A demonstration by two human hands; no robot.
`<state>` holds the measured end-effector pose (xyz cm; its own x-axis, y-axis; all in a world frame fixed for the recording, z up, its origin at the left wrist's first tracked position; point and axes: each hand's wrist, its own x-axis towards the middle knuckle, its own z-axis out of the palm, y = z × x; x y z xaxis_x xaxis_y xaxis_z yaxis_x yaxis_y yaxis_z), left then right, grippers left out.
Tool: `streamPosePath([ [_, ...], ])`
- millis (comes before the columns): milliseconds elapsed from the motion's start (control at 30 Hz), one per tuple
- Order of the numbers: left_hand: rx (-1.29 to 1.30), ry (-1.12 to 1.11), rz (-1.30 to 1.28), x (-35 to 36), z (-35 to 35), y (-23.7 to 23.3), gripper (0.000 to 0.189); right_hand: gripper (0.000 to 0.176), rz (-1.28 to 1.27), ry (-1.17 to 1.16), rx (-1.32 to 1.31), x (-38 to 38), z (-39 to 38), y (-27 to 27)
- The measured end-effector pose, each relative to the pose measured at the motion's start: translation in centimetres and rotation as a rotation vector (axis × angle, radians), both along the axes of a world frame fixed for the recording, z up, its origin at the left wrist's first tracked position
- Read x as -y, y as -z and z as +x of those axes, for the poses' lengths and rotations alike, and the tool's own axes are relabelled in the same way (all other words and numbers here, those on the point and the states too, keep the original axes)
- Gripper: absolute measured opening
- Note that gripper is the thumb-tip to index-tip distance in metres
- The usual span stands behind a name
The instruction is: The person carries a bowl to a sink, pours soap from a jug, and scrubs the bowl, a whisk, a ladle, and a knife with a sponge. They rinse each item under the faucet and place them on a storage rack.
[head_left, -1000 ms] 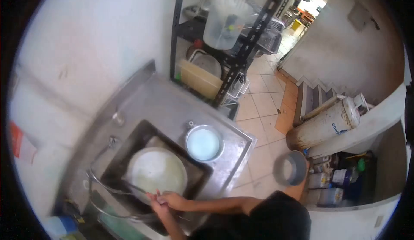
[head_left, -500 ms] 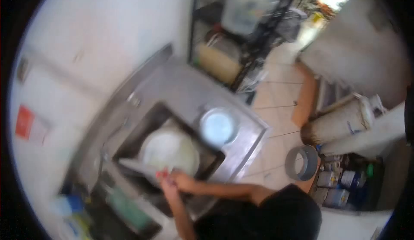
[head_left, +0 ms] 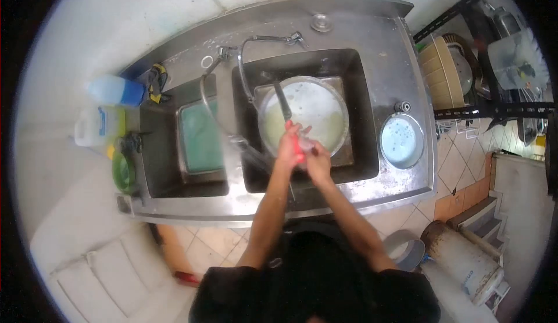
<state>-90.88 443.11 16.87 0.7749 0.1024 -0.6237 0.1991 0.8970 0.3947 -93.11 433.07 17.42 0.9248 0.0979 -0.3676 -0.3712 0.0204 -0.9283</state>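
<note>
A knife (head_left: 283, 101) with a red handle points away from me over the large round basin (head_left: 347, 126) of cloudy, foamy water in the right sink. My left hand (head_left: 287, 150) is closed around the red handle. Close against it, my right hand (head_left: 318, 160) is curled at the handle's lower end, with a pale bit showing by its fingers that is too blurred to name. A second, smaller bowl of bluish soapy water (head_left: 401, 141) stands on the steel counter to the right.
Two spray hoses hang from taps (head_left: 295, 38) behind the sinks, one crossing the divider. The left sink holds a tray of green water (head_left: 202, 134). Jugs of blue liquid (head_left: 116, 89) and yellow-green liquid (head_left: 100, 125) stand left. A shelf rack (head_left: 465, 111) is at right.
My view has swung round to face the sink squarely. The knife, which pointed left, now points away from me. Both hands remain together over the basin.
</note>
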Motion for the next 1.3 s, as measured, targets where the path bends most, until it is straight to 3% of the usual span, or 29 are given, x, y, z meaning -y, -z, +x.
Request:
streamPosePath([
  [67, -0.091, 0.003, -0.003, -1.1, 0.2, -1.7, 0.036, 0.026, -0.143, -0.074, 0.119, 0.4, -2.3, -2.2],
  [133, -0.107, 0.068, 0.028, -0.5, 0.1, -1.6, 0.032, 0.025, -0.292, -0.105, 0.181, 0.7, -1.4, -0.5],
  [233, 0.124, -0.003, -0.066, 1.4, -0.3, 1.5, 0.017, 0.026, -0.147, -0.059, 0.089, 0.2, 1.3, 0.2],
  [367, 0.402, 0.057, -0.213, -0.4, 0.4, 2.6, 0.013, 0.028, 0.075, -0.02, -0.075, 0.7, -1.1, -0.9],
  [467, 0.549, 0.082, -0.214, 0.7, -0.1, 1.8, 0.018, 0.024, 0.268, -0.029, -0.467, 1.7, 1.3, -2.8],
  [533, 0.095, 0.169, 0.376, 1.2, -0.3, 0.5, 0.027, 0.028, 0.38, 0.055, -0.392, 1.6, 2.0, -4.2],
  [633, 0.057, 0.146, 0.346, 1.7, 0.7, -0.8, 0.031, 0.022, 0.15, 0.157, -0.198, 1.4, 2.5, -3.3],
  [700, 0.027, 0.136, 0.32, 2.5, 0.8, -0.7, 0.034, 0.018, -0.253, 0.117, 0.171, 1.3, 0.1, -2.3],
  [733, -0.058, 0.013, 0.383, 3.0, 1.2, -0.5, 0.031, 0.018, -0.256, 0.116, 0.179, 1.3, -0.6, -2.4],
  [800, -0.153, -0.118, 0.441, 3.2, 1.3, -0.6, 0.028, 0.017, -0.42, 0.168, 0.497, 1.3, -2.3, -3.8],
  [867, -0.363, 0.065, 0.617, 2.5, 1.5, -1.6, 0.022, 0.017, -0.357, 0.149, 0.5, 1.9, -2.8, -3.5],
  [933, -0.33, 0.11, 0.635, 2.7, 1.5, -2.7, 0.02, 0.02, -0.291, 0.084, 0.242, 2.3, -2.3, -4.2],
  [967, -0.299, 0.154, 0.652, 2.8, 1.4, -3.0, 0.019, 0.02, -0.293, 0.086, 0.239, 2.5, -1.4, -3.5],
  [1000, -0.301, 0.158, 0.65, 3.0, 1.3, -2.6, 0.019, 0.021, -0.126, 0.057, 0.137, 2.5, 0.2, -2.5],
  [1033, -0.267, 0.089, 0.597, 3.2, 1.3, -2.3, 0.017, 0.023, 0.043, 0.028, 0.036, 2.5, 0.9, -1.7],
  [1100, -0.219, 0.01, 0.543, 2.6, 1.7, -1.4, 0.015, 0.023, -0.045, -0.008, 0.092, 2.9, -0.4, -2.9],
  [1167, -0.033, -0.024, 0.139, 1.4, 1.1, -1.5, 0.012, 0.023, -0.137, -0.042, 0.136, 3.0, -1.0, -3.1],
  [1200, -0.03, -0.022, 0.138, 1.5, 1.0, -2.2, 0.012, 0.022, -0.11, -0.048, 0.09, 3.0, -0.9, -2.3],
  [1267, 0.227, -0.054, -0.22, 2.5, 0.1, -3.5, 0.016, 0.021, -0.089, -0.048, 0.031, 3.4, -1.1, -1.2],
  [1300, 0.283, -0.054, -0.108, 2.9, 0.4, -1.8, 0.016, 0.022, -0.157, -0.047, 0.008, 3.4, -0.5, -0.6],
])
